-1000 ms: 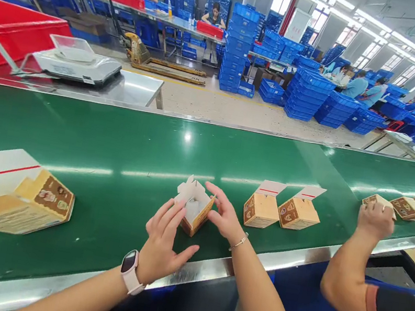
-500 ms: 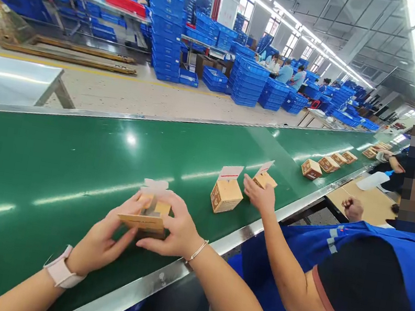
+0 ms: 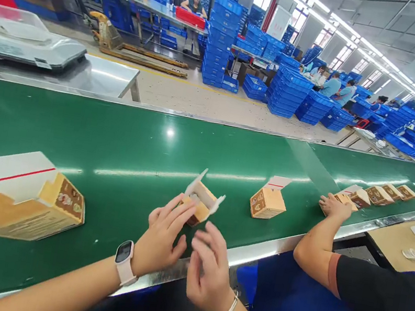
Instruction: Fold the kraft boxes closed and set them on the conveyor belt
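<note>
A small tan and brown carton [image 3: 203, 203] stands on the green conveyor belt in front of me, its top open and white-lined flaps sticking up. My left hand [image 3: 164, 234], with a watch on the wrist, rests its outstretched fingers against the carton's near left side. Just off the carton's near right corner, my right hand [image 3: 208, 272] is empty, its fingers loosely bent and slightly blurred. To the left sits a larger-looking open carton [image 3: 51, 209] with a raised white flap crossed by a red line. Right of my hands is another carton [image 3: 269, 204] with its flap up.
A co-worker's hand [image 3: 336, 206] touches a carton farther right on the green belt [image 3: 135, 135]. Several closed cartons [image 3: 379, 195] line up beyond it. A metal rail [image 3: 255, 251] edges the belt. Across it are a scale [image 3: 31, 43] and stacked blue crates [image 3: 221, 41].
The view has swung left, bringing in the left carton and scale. My right hand has come off the carton, which both hands held before. The co-worker's carton has moved right, beside the others.
</note>
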A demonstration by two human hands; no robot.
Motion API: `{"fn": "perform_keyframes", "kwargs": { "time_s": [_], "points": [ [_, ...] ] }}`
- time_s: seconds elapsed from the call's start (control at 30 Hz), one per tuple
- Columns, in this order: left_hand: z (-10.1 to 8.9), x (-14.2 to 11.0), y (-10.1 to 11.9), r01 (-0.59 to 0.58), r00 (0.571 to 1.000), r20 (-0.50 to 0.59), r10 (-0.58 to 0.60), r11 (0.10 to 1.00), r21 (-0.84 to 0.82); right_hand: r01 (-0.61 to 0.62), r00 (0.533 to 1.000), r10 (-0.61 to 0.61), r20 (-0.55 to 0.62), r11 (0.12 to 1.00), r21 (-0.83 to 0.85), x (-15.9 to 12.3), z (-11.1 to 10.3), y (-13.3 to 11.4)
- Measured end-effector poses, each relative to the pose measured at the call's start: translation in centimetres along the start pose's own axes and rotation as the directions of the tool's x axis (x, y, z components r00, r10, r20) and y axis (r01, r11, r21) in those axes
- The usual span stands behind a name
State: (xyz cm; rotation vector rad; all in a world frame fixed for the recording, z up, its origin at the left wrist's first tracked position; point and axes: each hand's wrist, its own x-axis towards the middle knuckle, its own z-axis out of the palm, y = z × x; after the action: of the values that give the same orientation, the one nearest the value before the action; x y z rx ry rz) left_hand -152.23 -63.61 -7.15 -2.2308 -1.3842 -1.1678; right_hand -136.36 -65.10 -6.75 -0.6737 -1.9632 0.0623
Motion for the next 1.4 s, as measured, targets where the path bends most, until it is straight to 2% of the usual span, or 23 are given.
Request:
{"fn": "perform_keyframes", "kwargs": {
  "time_s": [0.07,0.1,0.17,0.23,0.3,0.37,0.43,0.5,0.57,0.67,0.77,0.83,0.87,0.93,1.0,1.07,1.1,1.17,1.23,1.3,1.33,1.37,1.4],
  "points": [
    [0.3,0.5,-0.7,0.051,0.999,-0.006,-0.050,0.998,0.042,0.071,0.993,-0.053,-0.108,0.984,0.166,-0.7,-0.9,0.7],
    [0.3,0.7,-1.0,0.062,0.998,-0.031,-0.060,0.997,0.050,0.034,0.988,-0.003,-0.157,0.980,0.197,-0.8,-1.1,1.5],
    [0.6,0.8,-0.9,0.056,0.995,-0.087,-0.051,0.997,0.049,-0.163,0.964,0.208,-0.168,0.955,0.248,-0.3,-1.0,4.1],
    [1.0,0.6,-0.3,0.041,0.996,-0.083,-0.038,0.999,0.031,-0.347,0.922,0.387,-0.032,0.858,0.378,1.2,-0.4,7.5],
    [1.8,0.3,0.4,0.056,0.998,-0.018,-0.055,0.998,0.016,-0.433,0.890,0.435,0.136,0.717,0.546,3.0,0.2,11.0],
    [2.6,0.3,0.8,0.100,0.994,0.044,-0.100,0.995,0.016,-0.485,0.873,0.397,0.284,0.639,0.598,4.6,0.6,13.6],
    [3.3,0.8,0.6,0.146,0.986,0.075,-0.148,0.989,0.022,-0.476,0.878,0.326,0.351,0.665,0.575,5.6,0.7,14.7],
    [3.9,1.6,0.1,0.181,0.979,0.091,-0.180,0.983,-0.007,-0.427,0.903,0.316,0.290,0.727,0.537,5.8,0.8,14.4],
    [4.2,2.5,-0.6,0.208,0.974,0.105,-0.200,0.975,-0.074,-0.414,0.904,0.406,0.131,0.764,0.494,5.4,1.0,13.2],
    [4.7,3.8,-1.3,0.208,0.977,0.092,-0.192,0.956,-0.208,-0.475,0.823,0.559,-0.100,0.773,0.420,4.5,1.7,11.0],
    [5.4,4.6,-1.3,0.232,0.966,-0.028,-0.259,0.904,-0.360,-0.524,0.725,0.635,-0.266,0.759,0.387,3.9,2.3,9.4],
    [5.9,5.2,-1.0,0.310,0.921,-0.078,-0.383,0.837,-0.452,-0.578,0.641,0.713,-0.285,0.692,0.432,3.8,2.4,9.2],
    [6.1,5.5,-0.9,0.368,0.890,-0.059,-0.453,0.788,-0.493,-0.617,0.594,0.764,-0.253,0.634,0.466,3.8,2.4,9.3],
    [6.4,6.3,-0.5,0.515,0.808,0.089,-0.583,0.625,-0.587,-0.699,0.498,0.856,-0.139,0.491,0.520,4.0,2.1,9.8],
    [6.6,7.2,-0.2,0.667,0.675,0.350,-0.649,0.336,-0.665,-0.756,0.424,0.905,-0.023,0.368,0.541,4.2,1.6,10.5],
    [6.8,8.0,0.2,0.746,0.543,0.579,-0.608,0.033,-0.665,-0.779,0.402,0.914,0.059,0.308,0.545,4.4,1.0,11.2],
    [6.9,8.5,0.5,0.762,0.496,0.654,-0.571,-0.075,-0.643,-0.784,0.410,0.908,0.092,0.299,0.545,4.4,0.7,11.5],
    [7.3,9.4,1.1,0.782,0.433,0.734,-0.523,-0.188,-0.594,-0.790,0.443,0.881,0.164,0.298,0.536,4.5,0.1,12.0],
    [7.7,10.2,1.6,0.805,0.392,0.768,-0.507,-0.215,-0.553,-0.795,0.463,0.863,0.203,0.303,0.525,4.6,-0.4,12.3],
    [7.5,10.4,2.1,0.810,0.413,0.722,-0.554,-0.139,-0.570,-0.781,0.464,0.879,0.114,0.344,0.521,4.5,-0.8,12.2],
    [7.1,10.1,2.2,0.796,0.462,0.658,-0.594,-0.049,-0.603,-0.761,0.469,0.883,0.010,0.399,0.511,4.3,-1.0,12.0],
    [6.3,9.5,2.2,0.765,0.540,0.570,-0.619,0.078,-0.640,-0.729,0.485,0.865,-0.126,0.480,0.487,4.0,-1.0,11.5],
    [5.2,8.5,2.2,0.705,0.645,0.471,-0.602,0.231,-0.671,-0.683,0.514,0.811,-0.278,0.583,0.440,3.6,-1.0,10.9]
  ]
}}
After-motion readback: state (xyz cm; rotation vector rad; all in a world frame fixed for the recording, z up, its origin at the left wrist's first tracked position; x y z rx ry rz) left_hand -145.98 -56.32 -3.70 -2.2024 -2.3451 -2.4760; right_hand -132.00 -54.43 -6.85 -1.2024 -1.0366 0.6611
